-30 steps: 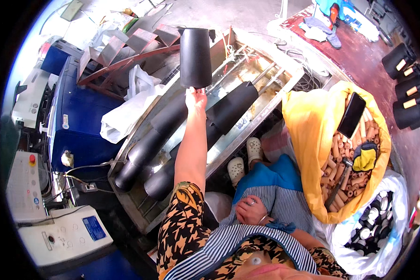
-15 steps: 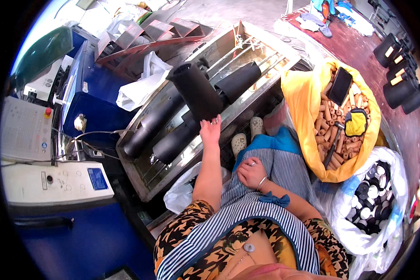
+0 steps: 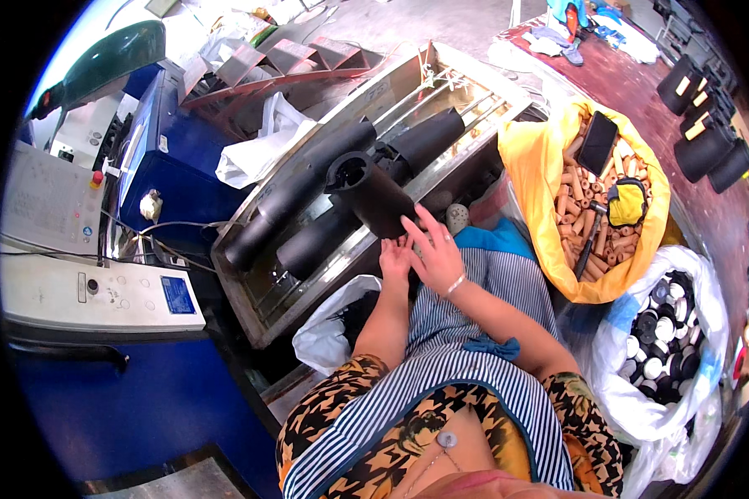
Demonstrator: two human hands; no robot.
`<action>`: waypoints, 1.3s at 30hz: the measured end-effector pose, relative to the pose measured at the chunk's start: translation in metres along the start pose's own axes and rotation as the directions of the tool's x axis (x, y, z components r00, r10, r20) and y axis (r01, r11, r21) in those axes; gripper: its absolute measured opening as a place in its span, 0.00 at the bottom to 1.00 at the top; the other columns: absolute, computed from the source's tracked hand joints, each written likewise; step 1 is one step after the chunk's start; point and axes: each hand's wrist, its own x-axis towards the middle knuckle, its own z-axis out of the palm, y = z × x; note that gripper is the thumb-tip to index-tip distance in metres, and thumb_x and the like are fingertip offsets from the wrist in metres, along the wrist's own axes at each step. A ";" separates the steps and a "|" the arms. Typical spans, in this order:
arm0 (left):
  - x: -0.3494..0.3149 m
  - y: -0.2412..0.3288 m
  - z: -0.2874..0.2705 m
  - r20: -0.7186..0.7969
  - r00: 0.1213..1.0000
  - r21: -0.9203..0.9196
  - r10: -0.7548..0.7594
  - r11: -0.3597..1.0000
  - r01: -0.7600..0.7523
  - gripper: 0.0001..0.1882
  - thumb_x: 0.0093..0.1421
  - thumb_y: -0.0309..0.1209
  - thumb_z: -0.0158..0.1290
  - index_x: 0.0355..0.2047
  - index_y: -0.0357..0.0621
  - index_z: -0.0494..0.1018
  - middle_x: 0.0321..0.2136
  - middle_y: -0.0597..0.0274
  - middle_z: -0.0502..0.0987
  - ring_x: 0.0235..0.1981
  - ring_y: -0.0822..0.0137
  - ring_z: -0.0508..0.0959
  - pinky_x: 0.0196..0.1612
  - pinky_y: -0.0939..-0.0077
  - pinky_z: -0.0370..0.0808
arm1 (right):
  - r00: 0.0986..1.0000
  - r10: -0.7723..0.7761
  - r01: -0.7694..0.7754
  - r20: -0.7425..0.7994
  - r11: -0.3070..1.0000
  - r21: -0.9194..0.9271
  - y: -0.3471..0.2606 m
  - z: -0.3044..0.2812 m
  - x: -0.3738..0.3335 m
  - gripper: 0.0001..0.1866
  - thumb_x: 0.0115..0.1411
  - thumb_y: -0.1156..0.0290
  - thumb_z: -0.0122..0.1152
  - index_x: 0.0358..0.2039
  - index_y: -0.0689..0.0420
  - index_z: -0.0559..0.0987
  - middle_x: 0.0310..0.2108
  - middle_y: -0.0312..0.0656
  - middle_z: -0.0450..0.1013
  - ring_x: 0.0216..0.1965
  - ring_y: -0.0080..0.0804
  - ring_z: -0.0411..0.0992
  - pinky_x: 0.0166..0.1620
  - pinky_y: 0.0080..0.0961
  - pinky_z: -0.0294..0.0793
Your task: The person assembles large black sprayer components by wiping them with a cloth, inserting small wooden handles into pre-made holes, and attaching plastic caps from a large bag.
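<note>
A black jug-like cylinder (image 3: 379,200) is held tilted over the near side of a long trough, its open, notched end pointing away from me. My left hand (image 3: 396,257) grips its near end from below, the fingers partly hidden behind it. My right hand (image 3: 438,256) is beside that same end, with fingers spread and the tips at the cylinder's edge. Beneath and beyond it, more black cylinders (image 3: 301,193) lie in rows along metal rods (image 3: 416,110) in the worn trough (image 3: 279,326).
To the right stand a yellow sack (image 3: 520,166) of brown tubular pieces, with a phone (image 3: 597,143) and hammer (image 3: 591,237) on top, and a white bag (image 3: 612,391) of black and white caps. A blue machine (image 3: 175,141) is at left. Black jugs (image 3: 701,150) line a red table.
My right hand has risen from my lap to the cylinder's near end. The cylinder has come slightly nearer and lower, and its open end now shows.
</note>
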 end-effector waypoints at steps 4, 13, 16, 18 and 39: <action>0.003 -0.032 0.020 0.018 0.971 -0.285 -0.240 0.930 0.235 0.22 0.73 0.39 0.30 0.60 0.47 0.64 0.59 0.56 0.68 0.59 0.55 0.68 0.63 0.56 0.65 | 1.000 0.007 -0.007 0.001 0.974 -0.227 0.014 -0.001 0.059 0.41 0.49 0.69 0.65 0.66 0.41 0.63 0.68 0.45 0.53 0.63 0.50 0.59 0.61 0.40 0.63; -0.066 0.046 0.147 0.387 0.682 0.918 0.621 -0.187 -0.350 0.13 0.64 0.38 0.53 0.40 0.40 0.72 0.40 0.59 0.76 0.46 0.58 0.74 0.52 0.60 0.70 | 0.979 -0.017 0.086 0.205 0.939 -0.333 0.029 0.042 0.069 0.34 0.59 0.70 0.52 0.67 0.38 0.60 0.71 0.40 0.49 0.66 0.49 0.55 0.64 0.52 0.55; -0.075 0.046 0.298 0.876 0.464 0.365 0.131 -0.810 -0.459 0.20 0.60 0.38 0.56 0.49 0.39 0.71 0.49 0.51 0.73 0.52 0.49 0.70 0.57 0.56 0.65 | 0.996 -0.050 0.068 0.078 0.963 -0.260 0.027 0.038 0.070 0.38 0.54 0.67 0.61 0.66 0.41 0.61 0.70 0.42 0.51 0.62 0.50 0.59 0.61 0.50 0.61; -0.053 0.051 0.326 0.814 0.576 0.168 -0.073 -0.920 -0.354 0.28 0.58 0.42 0.58 0.55 0.41 0.68 0.55 0.48 0.70 0.59 0.46 0.67 0.62 0.54 0.61 | 0.998 -0.025 0.033 0.061 0.989 -0.143 0.017 0.026 0.072 0.43 0.47 0.63 0.69 0.64 0.49 0.63 0.68 0.45 0.52 0.60 0.52 0.62 0.59 0.44 0.64; -0.008 0.116 0.302 0.392 0.899 0.372 -0.196 -0.860 -0.349 0.34 0.55 0.49 0.59 0.59 0.50 0.66 0.60 0.54 0.67 0.62 0.51 0.65 0.63 0.55 0.62 | 0.568 0.726 -0.789 -0.389 0.345 -0.508 0.315 -0.320 -0.113 0.26 0.57 0.54 0.62 0.53 0.54 0.74 0.44 0.58 0.74 0.46 0.56 0.72 0.50 0.43 0.71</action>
